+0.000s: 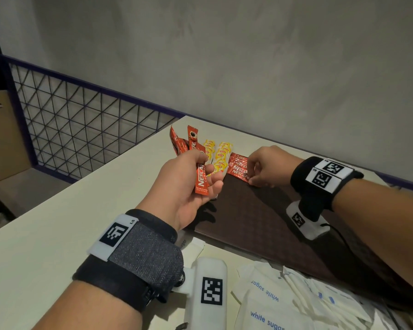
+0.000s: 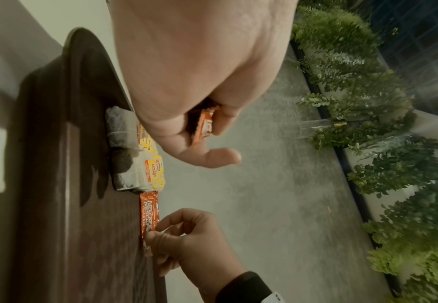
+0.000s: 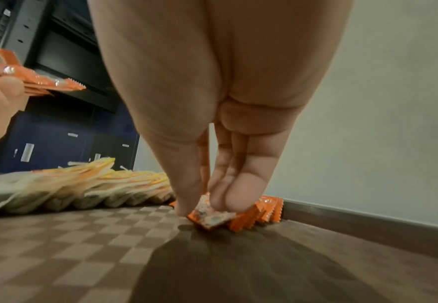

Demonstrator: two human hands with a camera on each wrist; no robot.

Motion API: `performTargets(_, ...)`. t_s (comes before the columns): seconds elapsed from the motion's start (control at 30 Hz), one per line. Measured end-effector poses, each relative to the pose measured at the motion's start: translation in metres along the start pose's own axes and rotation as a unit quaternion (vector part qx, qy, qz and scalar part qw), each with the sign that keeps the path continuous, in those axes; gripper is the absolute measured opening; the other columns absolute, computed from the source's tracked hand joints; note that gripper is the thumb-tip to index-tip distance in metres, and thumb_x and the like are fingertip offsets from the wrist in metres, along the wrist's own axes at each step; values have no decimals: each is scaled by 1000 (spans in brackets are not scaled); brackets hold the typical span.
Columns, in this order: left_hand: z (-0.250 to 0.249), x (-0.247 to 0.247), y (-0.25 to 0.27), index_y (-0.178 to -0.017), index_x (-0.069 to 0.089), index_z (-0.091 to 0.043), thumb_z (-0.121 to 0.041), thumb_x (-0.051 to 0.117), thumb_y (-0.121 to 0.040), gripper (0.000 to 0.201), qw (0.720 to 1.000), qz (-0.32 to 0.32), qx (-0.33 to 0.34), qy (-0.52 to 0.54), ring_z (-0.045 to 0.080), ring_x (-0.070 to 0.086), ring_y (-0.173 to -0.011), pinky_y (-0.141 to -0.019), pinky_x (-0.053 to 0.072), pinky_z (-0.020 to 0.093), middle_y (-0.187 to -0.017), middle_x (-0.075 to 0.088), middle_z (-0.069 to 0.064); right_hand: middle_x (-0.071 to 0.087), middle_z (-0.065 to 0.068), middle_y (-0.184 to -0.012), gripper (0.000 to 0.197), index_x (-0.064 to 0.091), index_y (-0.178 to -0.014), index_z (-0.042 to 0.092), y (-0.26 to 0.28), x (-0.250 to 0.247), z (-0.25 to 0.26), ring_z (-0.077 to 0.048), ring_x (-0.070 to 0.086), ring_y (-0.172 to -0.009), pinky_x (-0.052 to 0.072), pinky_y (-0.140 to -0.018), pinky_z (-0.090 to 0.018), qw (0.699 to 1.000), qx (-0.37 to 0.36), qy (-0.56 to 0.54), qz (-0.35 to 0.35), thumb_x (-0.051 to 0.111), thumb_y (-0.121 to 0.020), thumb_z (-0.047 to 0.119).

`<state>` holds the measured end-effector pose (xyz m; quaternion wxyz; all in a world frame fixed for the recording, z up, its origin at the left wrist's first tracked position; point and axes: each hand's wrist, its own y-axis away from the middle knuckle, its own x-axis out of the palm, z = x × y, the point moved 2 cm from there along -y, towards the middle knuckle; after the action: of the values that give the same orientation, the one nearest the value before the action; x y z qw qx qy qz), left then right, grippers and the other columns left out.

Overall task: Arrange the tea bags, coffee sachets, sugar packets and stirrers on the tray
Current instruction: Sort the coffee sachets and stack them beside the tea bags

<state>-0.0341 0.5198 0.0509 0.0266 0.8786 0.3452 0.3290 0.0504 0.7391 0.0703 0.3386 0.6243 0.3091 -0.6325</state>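
Coffee sachets (image 1: 239, 168) lie fanned at the tray's (image 1: 260, 210) far edge, long axes running left-right, right hand (image 1: 270, 166) pinching their near end; left hand (image 1: 188, 184) grips more sachets (image 1: 202, 172) upright. Tea bags (image 1: 221, 153) lie just left; sugar packets (image 1: 267, 303) near.

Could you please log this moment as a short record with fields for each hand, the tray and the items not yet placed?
left hand: holds a fan of Nescafe coffee sachets above the table
right hand: pinches the nearest sachet of the row of coffee sachets on the tray
tray: dark brown, checkered; Lipton tea bags at far end beside the row
unplaced: white sugar packets on the table, near edge
stirrers: not visible
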Motion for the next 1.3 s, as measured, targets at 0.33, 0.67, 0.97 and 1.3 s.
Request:
performTargets(0.33,2,1,0,-116,67,-3,-22,64,-101,24,999,31,-9,-28,15,70,-56,-48,55,24,-82,73,14,70,-4,-78,13,69,-84,17,-9,5,0,-21,71,-59,59,-56,-32,999,6,47,1,81,-81,14)
performTargets(0.67,5,3,-1,-123,66,-5,-20,67,-100,27,995,68,7,-79,16,75,-63,-49,57,25,-87,76,13,72,-4,-77,11,69,-86,17,-7,3,-2,-16,71,-56,59,-55,-27,1000,17,13,-2,80,-86,20)
performTargets(0.97,5,4,2,-120,67,-8,-22,72,-96,27,985,121,8,-122,14,74,-67,-47,52,22,-78,77,4,65,-11,-89,23,71,-103,8,47,-48,34,-16,57,-59,43,-44,-27,883,-3,-463,-78,74,-92,28)
performTargets(1.3,2,1,1,-117,66,-2,-18,72,-96,28,984,144,-21,-100,9,58,-59,-40,43,17,-81,67,9,56,-13,-71,15,69,-103,0,85,-34,55,-19,52,-55,44,-46,-26,796,-28,-601,-73,69,-89,-7)
